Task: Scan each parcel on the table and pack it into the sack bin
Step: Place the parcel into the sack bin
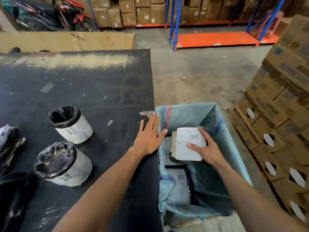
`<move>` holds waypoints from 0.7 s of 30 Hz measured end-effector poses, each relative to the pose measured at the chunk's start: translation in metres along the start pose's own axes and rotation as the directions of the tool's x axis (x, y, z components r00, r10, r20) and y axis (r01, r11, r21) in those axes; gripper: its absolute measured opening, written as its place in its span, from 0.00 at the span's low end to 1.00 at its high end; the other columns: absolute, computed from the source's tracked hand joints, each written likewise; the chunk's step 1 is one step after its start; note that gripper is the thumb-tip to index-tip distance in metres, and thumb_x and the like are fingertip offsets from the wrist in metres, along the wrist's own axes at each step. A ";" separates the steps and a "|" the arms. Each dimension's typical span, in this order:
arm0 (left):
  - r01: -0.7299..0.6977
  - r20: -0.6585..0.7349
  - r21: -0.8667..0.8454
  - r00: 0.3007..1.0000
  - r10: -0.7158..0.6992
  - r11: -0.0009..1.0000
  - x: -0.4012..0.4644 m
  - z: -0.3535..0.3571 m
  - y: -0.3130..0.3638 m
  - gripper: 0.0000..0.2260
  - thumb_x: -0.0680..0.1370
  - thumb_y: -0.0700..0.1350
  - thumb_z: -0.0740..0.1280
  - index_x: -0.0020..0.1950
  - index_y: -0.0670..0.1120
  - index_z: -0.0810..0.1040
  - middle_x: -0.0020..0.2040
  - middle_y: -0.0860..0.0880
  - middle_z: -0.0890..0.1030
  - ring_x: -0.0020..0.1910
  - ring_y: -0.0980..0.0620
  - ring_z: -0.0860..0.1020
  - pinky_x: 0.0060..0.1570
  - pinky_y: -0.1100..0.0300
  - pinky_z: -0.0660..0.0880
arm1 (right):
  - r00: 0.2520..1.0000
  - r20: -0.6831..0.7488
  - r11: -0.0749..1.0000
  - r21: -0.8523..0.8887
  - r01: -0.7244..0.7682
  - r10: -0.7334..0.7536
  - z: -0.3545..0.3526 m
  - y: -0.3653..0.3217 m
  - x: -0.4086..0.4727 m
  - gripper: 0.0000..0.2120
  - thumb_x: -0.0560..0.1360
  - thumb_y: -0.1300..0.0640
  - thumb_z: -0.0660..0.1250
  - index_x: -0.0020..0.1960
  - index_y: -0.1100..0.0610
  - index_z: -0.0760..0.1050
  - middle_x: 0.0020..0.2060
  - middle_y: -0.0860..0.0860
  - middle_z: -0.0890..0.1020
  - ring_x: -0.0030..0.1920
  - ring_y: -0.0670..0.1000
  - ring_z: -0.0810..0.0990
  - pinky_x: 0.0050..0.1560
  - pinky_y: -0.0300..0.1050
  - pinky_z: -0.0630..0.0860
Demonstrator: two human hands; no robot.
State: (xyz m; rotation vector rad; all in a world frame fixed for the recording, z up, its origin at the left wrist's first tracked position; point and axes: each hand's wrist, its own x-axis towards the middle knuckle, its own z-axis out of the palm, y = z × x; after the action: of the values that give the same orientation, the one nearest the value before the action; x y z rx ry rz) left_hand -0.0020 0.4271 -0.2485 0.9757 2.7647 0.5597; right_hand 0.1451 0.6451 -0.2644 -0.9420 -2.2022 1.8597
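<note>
My right hand (206, 149) grips a black-wrapped parcel with a white barcode label (185, 144) inside the light-blue sack bin (234, 131), above several other parcels lying in the sack. My left hand (148, 135) lies flat with straight fingers on the black table's (93, 84) right edge, its thumb over the sack's rim. Two round black-wrapped parcels with white labels stand on the table, one (71, 123) farther back and one (63, 164) nearer. A further black-wrapped parcel (8, 144) lies at the left edge. No scanner is visible.
Stacked cardboard boxes (280, 114) rise close to the right of the sack bin. Concrete floor lies beyond the table. Blue and orange racks (215, 39) with cartons line the back. A cardboard sheet (66, 41) stands behind the table.
</note>
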 end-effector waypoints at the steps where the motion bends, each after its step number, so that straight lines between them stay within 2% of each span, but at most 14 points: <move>1: -0.021 -0.004 0.036 1.000 0.021 0.999 0.001 0.002 0.000 0.33 0.85 0.61 0.45 0.83 0.45 0.40 0.83 0.50 0.38 0.82 0.54 0.40 0.79 0.47 0.36 | 1.000 0.008 1.000 0.004 -0.026 0.026 0.003 0.008 0.009 0.43 0.71 0.60 0.83 0.80 0.48 0.68 0.65 0.49 0.80 0.61 0.51 0.80 0.52 0.40 0.78; 5: -0.040 0.020 0.110 0.999 0.038 0.993 0.004 0.006 -0.003 0.29 0.86 0.57 0.44 0.83 0.48 0.38 0.83 0.51 0.38 0.81 0.54 0.39 0.79 0.46 0.36 | 0.993 0.041 0.993 0.033 -0.109 0.108 0.024 0.038 0.039 0.43 0.71 0.63 0.82 0.80 0.50 0.68 0.66 0.52 0.81 0.61 0.50 0.80 0.47 0.32 0.79; 7: -0.037 0.052 0.124 0.998 0.030 0.992 0.005 0.007 -0.002 0.27 0.86 0.57 0.43 0.83 0.51 0.40 0.83 0.52 0.38 0.81 0.54 0.39 0.79 0.44 0.37 | 0.989 0.068 0.989 0.056 -0.134 0.130 0.038 0.050 0.053 0.43 0.70 0.64 0.83 0.80 0.50 0.68 0.66 0.52 0.82 0.60 0.49 0.81 0.50 0.34 0.79; 10: -0.023 0.067 0.113 0.998 0.016 0.993 0.006 0.008 -0.002 0.27 0.85 0.57 0.42 0.84 0.51 0.44 0.83 0.52 0.39 0.81 0.54 0.39 0.78 0.46 0.34 | 0.984 0.132 0.991 0.040 -0.130 0.124 0.059 0.055 0.070 0.43 0.71 0.63 0.82 0.80 0.48 0.68 0.61 0.48 0.82 0.59 0.49 0.81 0.44 0.28 0.78; 13: -0.023 0.058 0.119 0.998 0.017 0.993 0.004 0.009 -0.003 0.29 0.83 0.59 0.38 0.83 0.51 0.43 0.83 0.52 0.39 0.81 0.54 0.39 0.79 0.46 0.35 | 0.979 0.178 0.994 0.013 -0.104 0.100 0.074 0.061 0.086 0.42 0.72 0.62 0.82 0.81 0.47 0.67 0.63 0.49 0.81 0.59 0.49 0.80 0.42 0.27 0.78; 15: -0.019 0.046 0.123 0.999 0.013 0.992 0.004 0.010 -0.005 0.30 0.82 0.60 0.36 0.83 0.52 0.43 0.83 0.52 0.40 0.82 0.55 0.40 0.79 0.46 0.35 | 0.981 0.184 0.997 -0.054 -0.059 0.068 0.079 0.068 0.090 0.42 0.74 0.61 0.80 0.82 0.49 0.65 0.67 0.50 0.78 0.63 0.49 0.78 0.48 0.27 0.75; 17: -0.014 0.041 0.138 0.999 0.009 0.990 0.006 0.012 -0.007 0.31 0.81 0.60 0.34 0.83 0.51 0.44 0.83 0.52 0.41 0.82 0.54 0.40 0.79 0.45 0.37 | 0.982 0.185 0.989 -0.146 -0.021 0.049 0.081 0.077 0.094 0.42 0.75 0.56 0.80 0.83 0.47 0.63 0.72 0.52 0.74 0.72 0.54 0.74 0.62 0.36 0.72; 19: -0.012 0.036 0.143 0.999 0.007 0.990 0.007 0.013 -0.007 0.31 0.81 0.60 0.34 0.83 0.51 0.44 0.83 0.51 0.42 0.82 0.54 0.41 0.79 0.44 0.38 | 0.981 0.176 0.929 -0.370 -0.011 0.082 0.080 0.080 0.097 0.42 0.77 0.43 0.76 0.84 0.39 0.58 0.82 0.54 0.61 0.81 0.60 0.61 0.77 0.51 0.63; 21: -0.012 0.038 0.142 0.999 0.007 0.990 0.006 0.013 -0.007 0.32 0.81 0.60 0.34 0.83 0.50 0.44 0.83 0.51 0.42 0.82 0.54 0.41 0.79 0.44 0.38 | 0.983 0.174 0.779 -0.623 0.067 0.055 0.078 0.081 0.095 0.39 0.79 0.34 0.68 0.84 0.36 0.54 0.86 0.53 0.45 0.83 0.61 0.48 0.82 0.59 0.51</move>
State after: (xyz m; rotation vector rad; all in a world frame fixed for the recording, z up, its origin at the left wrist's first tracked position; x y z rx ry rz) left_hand -0.0072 0.4298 -0.2639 1.0174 2.7996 0.3445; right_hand 0.0638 0.6323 -0.3870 -0.8525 -3.0246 1.2301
